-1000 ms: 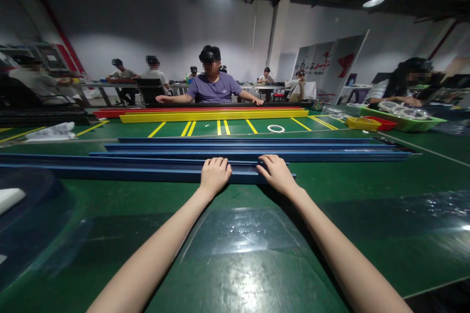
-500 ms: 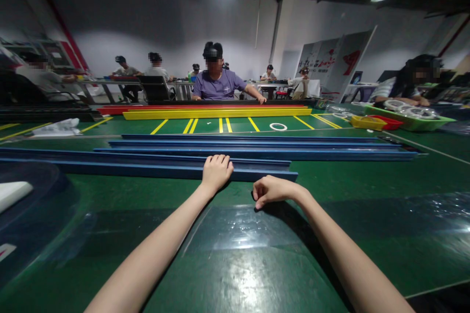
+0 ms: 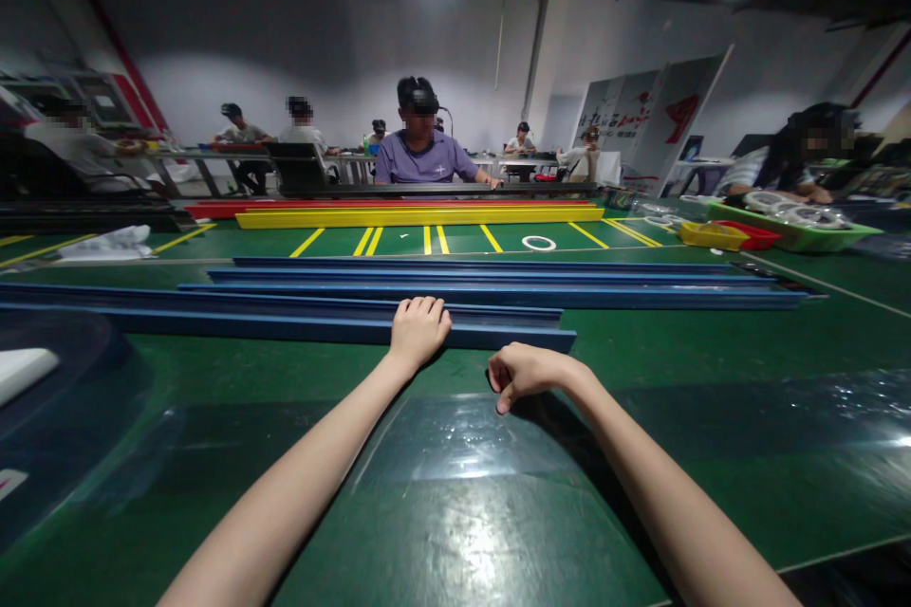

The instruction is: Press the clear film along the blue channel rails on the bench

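My left hand (image 3: 419, 332) is closed over the near edge of a long blue channel rail (image 3: 270, 323), close to the rail's right end. Its fingers reach into the groove and its thumb is hidden. To the right of that end, my right hand (image 3: 523, 372) hangs low over the green table, with loosely curled fingers and the thumb pointing down, apart from them. Nothing shows between its fingers. A strip of clear film (image 3: 455, 436) lies flat on the table just below this hand. Behind the held rail lie several more blue rails (image 3: 498, 292), side by side.
Farther back lie a yellow rail (image 3: 419, 218) and a red rail (image 3: 213, 209). A white ring (image 3: 539, 244) rests on the table. At right stand a yellow tray (image 3: 708, 235) and a green basket (image 3: 829, 237). A dark rounded object (image 3: 78, 398) occupies the left. A co-worker (image 3: 427, 156) sits opposite.
My right thumb has moved slightly down, away from the curled fingers. My left hand and the blue rail keep their places. The co-worker opposite has shifted an arm and a dark rail slightly.
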### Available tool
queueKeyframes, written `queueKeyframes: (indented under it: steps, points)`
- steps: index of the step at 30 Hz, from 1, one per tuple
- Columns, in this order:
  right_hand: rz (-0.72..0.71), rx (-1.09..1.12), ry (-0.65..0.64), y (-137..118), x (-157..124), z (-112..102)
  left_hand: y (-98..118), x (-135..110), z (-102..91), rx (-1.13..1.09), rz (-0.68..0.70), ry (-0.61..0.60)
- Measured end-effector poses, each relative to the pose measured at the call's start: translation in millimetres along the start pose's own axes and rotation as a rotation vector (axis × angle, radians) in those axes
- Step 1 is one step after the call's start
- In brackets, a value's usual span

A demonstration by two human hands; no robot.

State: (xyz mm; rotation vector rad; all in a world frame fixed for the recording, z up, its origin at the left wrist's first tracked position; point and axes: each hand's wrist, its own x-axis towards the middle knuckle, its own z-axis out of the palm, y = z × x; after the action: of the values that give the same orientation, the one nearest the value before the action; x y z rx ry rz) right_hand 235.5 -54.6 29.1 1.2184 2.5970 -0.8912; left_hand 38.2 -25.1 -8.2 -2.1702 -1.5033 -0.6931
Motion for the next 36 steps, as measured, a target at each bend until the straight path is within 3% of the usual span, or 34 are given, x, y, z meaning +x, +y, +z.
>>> queueKeyframes:
  steps: [6,13,20,24,28,30,36]
  points:
    - [0.018,0.049,0.001,-1.9,0.6,0.4,1.5,2.7,-4.4,0.022,0.001,-0.062]
    - [0.012,0.106,0.012,-0.2,0.6,1.2,-0.5,18.2,-24.4,-0.009,-0.025,-0.307]
    - [-0.003,0.117,0.020,-0.4,0.0,-0.1,14.7,29.2,-58.1,-0.124,0.033,-0.276]
    - [0.016,0.101,0.052,0.8,-0.3,0.1,27.0,29.8,-77.0,-0.193,0.064,-0.496]
    - [0.101,0.024,0.153,5.5,-0.3,-0.8,30.1,26.9,-82.2,-0.257,0.203,-0.898]
    - [0.118,-0.011,0.175,9.3,-0.6,-1.6,29.8,25.8,-81.3,-0.244,0.228,-1.037]
    - [0.079,-0.016,0.148,17.8,-0.7,-2.2,26.7,25.9,-76.2,-0.184,0.206,-1.122]
